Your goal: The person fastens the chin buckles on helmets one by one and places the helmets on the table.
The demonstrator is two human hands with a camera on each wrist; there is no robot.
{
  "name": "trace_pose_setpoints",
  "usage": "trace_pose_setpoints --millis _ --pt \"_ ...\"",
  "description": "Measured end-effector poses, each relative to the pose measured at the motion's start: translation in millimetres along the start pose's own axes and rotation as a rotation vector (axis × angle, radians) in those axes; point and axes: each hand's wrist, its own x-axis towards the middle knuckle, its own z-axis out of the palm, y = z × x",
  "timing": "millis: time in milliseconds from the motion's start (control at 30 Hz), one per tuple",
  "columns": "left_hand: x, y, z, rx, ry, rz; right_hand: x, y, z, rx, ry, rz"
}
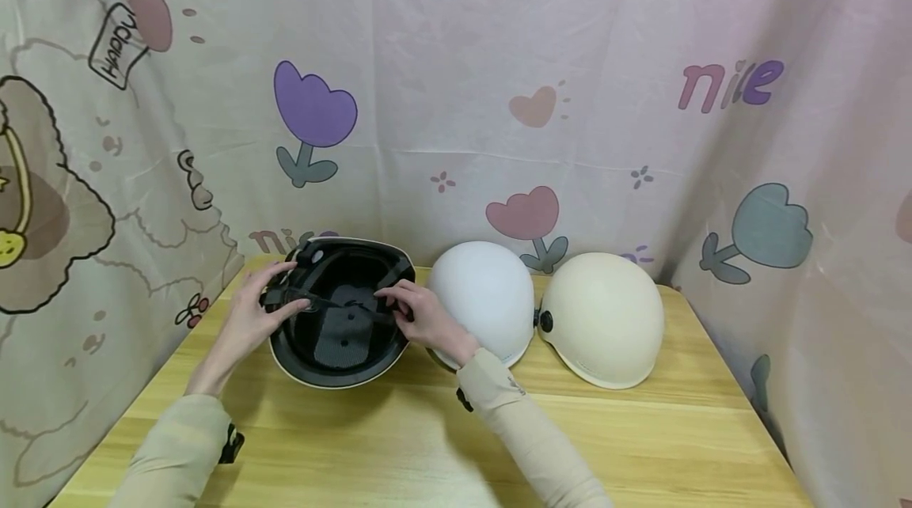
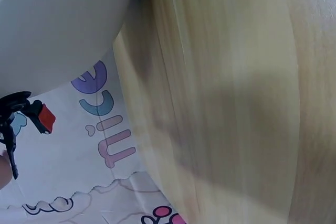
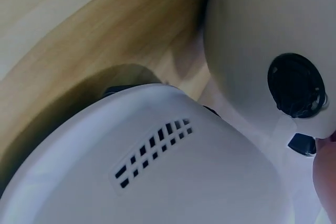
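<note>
An upturned helmet with a black padded inside stands at the left of the table in the head view. Its thin black chin strap runs across the opening. My left hand holds the strap at the helmet's left side, thumb and fingers spread. At the right side, my right hand pinches the strap with its fingertips. A buckle with a red piece hangs beside the pale shell in the left wrist view. In the right wrist view, a black clip shows close to a fingertip.
A white helmet sits dome up next to the upturned one, behind my right forearm. Further right is a cream helmet with a black round knob. All stand on a wooden table before a printed curtain.
</note>
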Motion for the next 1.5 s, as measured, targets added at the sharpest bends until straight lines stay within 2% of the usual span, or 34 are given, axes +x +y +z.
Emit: trace_pose_setpoints --millis 67,167,400,600,733,833,967,1167,1267,1500 --pt "0.1 0.1 -0.2 0.023 0.004 0.003 0.6 0.1 -0.2 -0.003 0.0 0.012" --pt "-0.9 1.2 -1.0 0.044 -0.018 -0.029 2.7 -0.7 -1.0 -0.008 0.001 0.037" --pt "-3.9 0.5 -2.9 0.019 -0.137 -0.141 12.2 -6.6 -4.7 -0.067 0.006 0.158" --pt "-7.6 -4.6 -4.0 -0.046 -0.178 -0.15 24.6 -19.4 -11.5 -0.178 -0.091 0.256" --pt "-9.5 -5.3 -4.7 -0.059 -0.184 -0.146 32.4 -25.5 -11.7 -0.267 -0.174 0.281" --pt "-10.0 -4.7 -4.1 -0.05 -0.182 -0.135 37.4 -29.8 -10.8 -0.301 -0.206 0.29" --pt "-10.2 -5.4 -3.9 -0.051 -0.177 -0.127 43.9 -35.2 -10.4 -0.262 -0.222 0.277" --pt "-10.4 -7.5 -5.5 -0.079 -0.183 -0.123 51.9 -36.8 -6.7 -0.068 -0.243 0.234" --pt "-10.7 -6.2 -5.7 -0.076 -0.179 -0.118 52.7 -34.5 -0.9 -0.005 -0.262 0.229" --pt "-10.8 -2.5 -7.0 -0.106 -0.182 -0.112 53.8 -31.7 10.3 -0.034 -0.33 0.229"
